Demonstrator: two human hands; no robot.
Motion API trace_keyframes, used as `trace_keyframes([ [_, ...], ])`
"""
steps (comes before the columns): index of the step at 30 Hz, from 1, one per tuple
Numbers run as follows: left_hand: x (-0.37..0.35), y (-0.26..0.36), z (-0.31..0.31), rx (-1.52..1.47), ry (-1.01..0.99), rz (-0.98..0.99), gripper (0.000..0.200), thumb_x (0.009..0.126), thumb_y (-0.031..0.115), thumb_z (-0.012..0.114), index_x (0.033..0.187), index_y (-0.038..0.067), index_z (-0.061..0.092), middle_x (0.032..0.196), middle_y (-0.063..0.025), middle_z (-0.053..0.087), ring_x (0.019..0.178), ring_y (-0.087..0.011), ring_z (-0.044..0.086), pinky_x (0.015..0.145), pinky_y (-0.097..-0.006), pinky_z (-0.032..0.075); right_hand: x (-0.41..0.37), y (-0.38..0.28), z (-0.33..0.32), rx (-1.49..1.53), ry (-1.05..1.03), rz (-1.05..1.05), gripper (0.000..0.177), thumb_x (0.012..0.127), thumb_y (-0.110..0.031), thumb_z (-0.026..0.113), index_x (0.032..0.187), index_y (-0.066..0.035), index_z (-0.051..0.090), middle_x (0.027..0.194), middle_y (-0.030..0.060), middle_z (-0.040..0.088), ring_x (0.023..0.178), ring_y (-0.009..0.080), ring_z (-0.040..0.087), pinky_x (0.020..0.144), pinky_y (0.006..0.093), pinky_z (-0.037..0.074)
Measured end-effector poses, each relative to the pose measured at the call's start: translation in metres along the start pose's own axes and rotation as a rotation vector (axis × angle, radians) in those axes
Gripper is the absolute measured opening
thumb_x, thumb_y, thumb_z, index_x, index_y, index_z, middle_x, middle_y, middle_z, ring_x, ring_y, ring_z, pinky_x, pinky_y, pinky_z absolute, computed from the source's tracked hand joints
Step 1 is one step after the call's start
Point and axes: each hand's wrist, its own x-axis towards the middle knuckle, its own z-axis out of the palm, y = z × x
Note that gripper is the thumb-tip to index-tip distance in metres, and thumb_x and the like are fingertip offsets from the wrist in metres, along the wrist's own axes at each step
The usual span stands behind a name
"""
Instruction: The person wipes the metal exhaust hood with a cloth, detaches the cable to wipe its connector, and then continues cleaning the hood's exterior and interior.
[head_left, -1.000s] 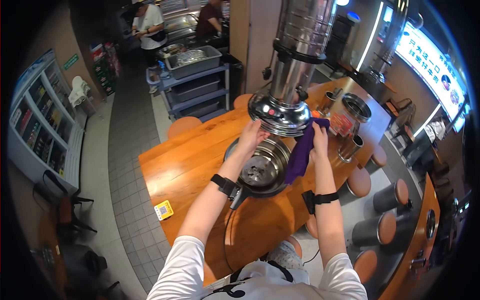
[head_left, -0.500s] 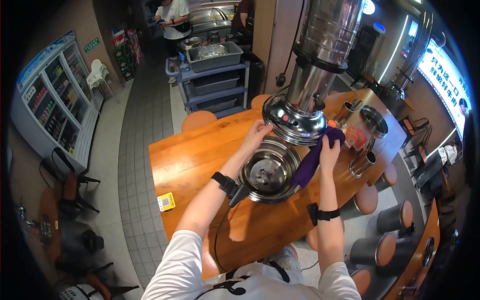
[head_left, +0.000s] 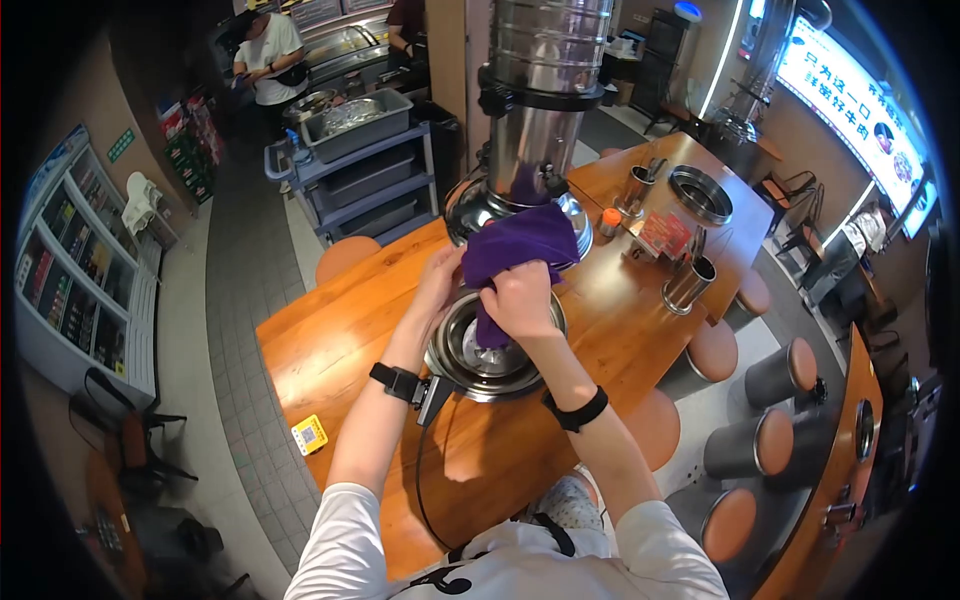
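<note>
A shiny metal exhaust hood (head_left: pixel 464 212) hangs on its pipe over the wooden table. My right hand (head_left: pixel 522 300) is closed on a purple cloth (head_left: pixel 520 245), which lies against the front of the hood and covers much of it. One end of the cloth dangles over the round metal grill well (head_left: pixel 490 388) set into the table. At the hood's left lower edge is my left hand (head_left: pixel 436 284), its fingers curled at the rim beside the cloth. The fingertips are partly hidden.
Toward the right stand an orange-capped bottle (head_left: pixel 609 222), a red card box (head_left: pixel 664 235), metal utensil cups (head_left: pixel 690 285) and a second grill well (head_left: pixel 700 194). A grey cart (head_left: pixel 345 185) with tubs stands behind the table. Round stools (head_left: pixel 705 350) line the right side. A person (head_left: pixel 270 60) stands at the back.
My right hand has brought the purple cloth from the hood's right side across to its front. My left hand stays at the left rim. The camera view has turned to the right.
</note>
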Motion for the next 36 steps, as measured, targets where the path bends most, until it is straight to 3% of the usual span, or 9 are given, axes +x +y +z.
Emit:
trace_keyframes([
  [5,0.015,-0.016,-0.03,0.056,-0.099,0.016,0.015,0.089,0.017,0.052,0.079,0.006,0.054,0.07,0.0009,0.053,0.064,-0.0068,0.047,0.063,-0.0203,0.037,0.004,0.015,-0.024,-0.05,0.386,0.059,0.027,0.066,-0.018,0.067,0.09,-0.006,0.064,0.094,0.013,0.059,0.094,0.0297,0.053,0.084,0.0367,0.037],
  [8,0.013,-0.014,-0.026,0.04,-0.096,0.025,0.015,0.089,0.016,0.052,0.078,0.006,0.054,0.069,0.0008,0.052,0.064,-0.0072,0.047,0.064,-0.0203,0.037,-0.006,0.042,-0.026,0.06,0.35,0.377,0.024,0.074,-0.019,0.063,0.093,-0.003,0.062,0.098,0.0131,0.059,0.096,0.0294,0.052,0.088,0.0354,0.035],
  [12,0.012,-0.01,-0.029,0.025,-0.131,-0.016,0.016,0.089,0.015,0.05,0.077,0.005,0.053,0.07,0.0,0.051,0.065,-0.0076,0.046,0.065,-0.0209,0.037,0.006,0.095,-0.018,0.549,0.351,0.541,0.029,0.081,-0.017,0.055,0.103,0.001,0.057,0.105,0.0183,0.057,0.103,0.0331,0.048,0.093,0.0379,0.033],
  [21,0.016,-0.01,-0.032,0.066,-0.138,-0.007,0.016,0.09,0.016,0.05,0.078,0.005,0.053,0.07,-0.0005,0.052,0.065,-0.008,0.046,0.063,-0.0204,0.038,0.018,0.043,-0.022,-0.031,0.169,0.237,0.025,0.08,-0.02,0.055,0.092,0.002,0.057,0.1,0.0217,0.052,0.096,0.0387,0.045,0.086,0.0443,0.032],
  [28,0.014,-0.01,-0.031,0.046,-0.161,-0.02,0.015,0.089,0.017,0.051,0.08,0.006,0.052,0.069,0.0003,0.052,0.064,-0.0074,0.047,0.061,-0.02,0.038,-0.002,0.022,-0.029,0.011,0.15,-0.004,0.021,0.075,-0.007,0.057,0.094,-0.001,0.059,0.109,0.0174,0.053,0.104,0.0372,0.045,0.092,0.0423,0.031],
  [30,0.013,-0.01,-0.027,0.061,-0.155,-0.004,0.014,0.09,0.017,0.05,0.08,0.007,0.051,0.069,0.001,0.052,0.063,-0.0075,0.047,0.06,-0.0199,0.038,0.0,0.028,-0.032,0.044,0.137,-0.012,0.023,0.075,-0.005,0.058,0.097,-0.001,0.058,0.111,0.0153,0.054,0.105,0.0338,0.048,0.094,0.0388,0.032],
  [32,0.011,-0.012,-0.027,0.071,-0.137,-0.007,0.016,0.09,0.018,0.05,0.079,0.007,0.05,0.068,0.001,0.051,0.062,-0.0074,0.047,0.059,-0.0201,0.038,0.007,0.028,-0.036,0.525,0.414,0.36,0.022,0.075,-0.005,0.06,0.097,0.0,0.058,0.108,0.0144,0.056,0.1,0.0301,0.052,0.09,0.0352,0.036],
  [34,0.011,-0.012,-0.029,0.07,-0.172,-0.018,0.017,0.09,0.019,0.05,0.078,0.007,0.05,0.068,0.0009,0.051,0.062,-0.0075,0.047,0.059,-0.0203,0.038,0.027,0.033,-0.041,0.448,0.55,0.239,0.022,0.076,-0.008,0.063,0.095,0.001,0.058,0.103,0.0138,0.057,0.095,0.0277,0.055,0.084,0.0325,0.04],
  [36,0.008,-0.01,-0.03,0.074,-0.204,-0.035,0.018,0.09,0.02,0.05,0.077,0.007,0.05,0.068,0.0008,0.051,0.063,-0.0076,0.047,0.06,-0.0204,0.038,0.04,0.032,-0.046,0.284,0.526,0.266,0.024,0.073,-0.013,0.066,0.093,-0.001,0.061,0.1,0.0176,0.054,0.098,0.0355,0.049,0.088,0.0399,0.037],
])
